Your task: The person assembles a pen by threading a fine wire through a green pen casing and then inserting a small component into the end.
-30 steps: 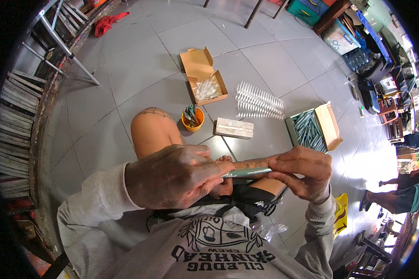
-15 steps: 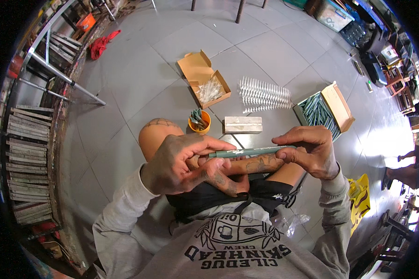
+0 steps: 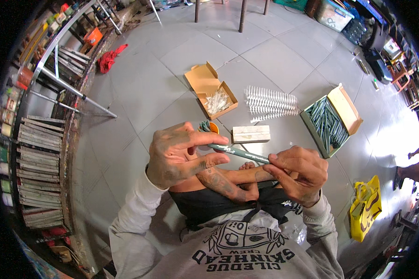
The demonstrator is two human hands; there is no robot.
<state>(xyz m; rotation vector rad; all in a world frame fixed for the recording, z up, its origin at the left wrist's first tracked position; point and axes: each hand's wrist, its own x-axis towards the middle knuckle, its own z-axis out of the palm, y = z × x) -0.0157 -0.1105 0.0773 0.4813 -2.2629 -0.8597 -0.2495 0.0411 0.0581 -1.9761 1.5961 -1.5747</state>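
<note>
A slim dark-green pen (image 3: 239, 152) with white print is held in front of me, tilted down to the right. Its right end is pinched between the thumb and fingers of my right hand (image 3: 300, 174). At the other end, the index finger of my left hand (image 3: 177, 156) lies along the pen's tip, while the thumb stands apart below it. Beyond my hands an orange cup (image 3: 213, 128) holds several green pieces, partly hidden by my left hand. Right of the cup sits a pale grooved block (image 3: 251, 134).
A cardboard box (image 3: 228, 109) holds clear plastic pieces. Beside it lie rows of white spiky pieces (image 3: 271, 103). An open box of green pens (image 3: 326, 125) stands to the right. A yellow bag (image 3: 365, 209) lies at far right; a metal stand (image 3: 74, 87) and stacked shelf (image 3: 42, 172) are left.
The pen has tilted, its right end now lower. My left thumb has come away from it. My right hand has moved left and down, and the view has shifted a little.
</note>
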